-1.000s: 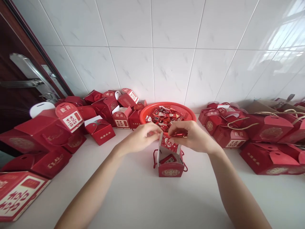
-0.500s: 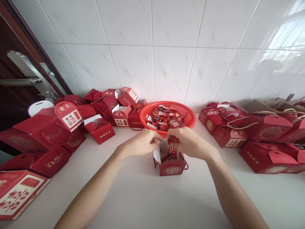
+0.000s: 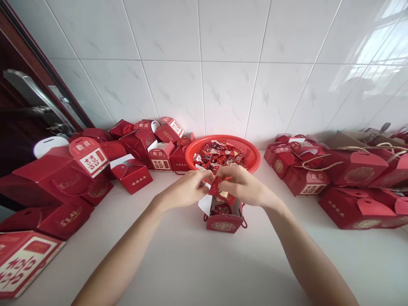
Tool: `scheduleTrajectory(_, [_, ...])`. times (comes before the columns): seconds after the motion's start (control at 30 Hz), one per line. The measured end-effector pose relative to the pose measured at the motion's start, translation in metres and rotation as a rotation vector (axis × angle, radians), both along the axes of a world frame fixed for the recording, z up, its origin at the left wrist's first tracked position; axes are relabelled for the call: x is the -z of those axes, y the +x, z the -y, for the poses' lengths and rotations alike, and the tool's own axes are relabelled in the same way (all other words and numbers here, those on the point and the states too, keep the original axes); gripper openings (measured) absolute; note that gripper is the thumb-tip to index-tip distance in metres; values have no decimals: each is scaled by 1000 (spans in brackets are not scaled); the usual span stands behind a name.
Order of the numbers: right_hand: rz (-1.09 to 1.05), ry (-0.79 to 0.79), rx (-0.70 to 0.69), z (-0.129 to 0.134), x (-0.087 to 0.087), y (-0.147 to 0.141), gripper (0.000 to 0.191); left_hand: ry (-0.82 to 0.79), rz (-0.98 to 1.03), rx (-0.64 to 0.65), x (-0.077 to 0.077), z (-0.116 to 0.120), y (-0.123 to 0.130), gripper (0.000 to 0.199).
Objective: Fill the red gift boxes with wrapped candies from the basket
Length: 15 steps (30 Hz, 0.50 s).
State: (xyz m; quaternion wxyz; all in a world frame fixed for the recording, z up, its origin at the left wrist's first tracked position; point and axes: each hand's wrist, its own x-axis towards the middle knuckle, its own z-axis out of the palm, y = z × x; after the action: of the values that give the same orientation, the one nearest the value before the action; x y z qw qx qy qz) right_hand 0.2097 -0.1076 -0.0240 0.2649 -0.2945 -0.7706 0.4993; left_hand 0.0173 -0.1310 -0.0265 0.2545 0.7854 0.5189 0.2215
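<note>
A small red gift box (image 3: 225, 224) with gold print and cord handles stands open in front of me, with some red candy packets (image 3: 221, 209) inside. My left hand (image 3: 188, 187) is at its far left corner, fingers curled together on the white-lined flap (image 3: 205, 205). Above the opening, my right hand (image 3: 244, 186) pinches a red wrapped candy (image 3: 215, 187). Right behind both hands sits a red plastic basket (image 3: 256, 158) heaped with wrapped candies (image 3: 219, 155).
Many red gift boxes (image 3: 135, 176) crowd the left side, some stacked along the tiled wall (image 3: 172, 89). More red boxes (image 3: 350, 208), some with rope handles, stand at the right. A door handle (image 3: 35, 95) is at far left.
My right hand has raised and turned over the candy, which now shows above the box opening. My left hand stays by the flap. The whole view has shifted slightly.
</note>
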Motion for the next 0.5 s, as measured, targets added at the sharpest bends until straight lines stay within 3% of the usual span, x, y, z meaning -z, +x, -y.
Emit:
scheduleTrajectory(0.1, [223, 216, -93, -4, 4, 4, 11, 17, -65, 25, 2, -1, -2, 27])
scheduleTrajectory(0.2, [432, 366, 23, -5, 1, 11, 21, 13, -128, 53, 6, -2, -2, 32])
scheduleTrajectory(0.33, [557, 392, 74, -4, -5, 18, 28, -33, -246, 18, 7, 3, 1, 20])
scheduleTrajectory(0.5, [607, 381, 55, -1, -6, 20, 24, -134, -363, 55, 2, 12, 1, 53])
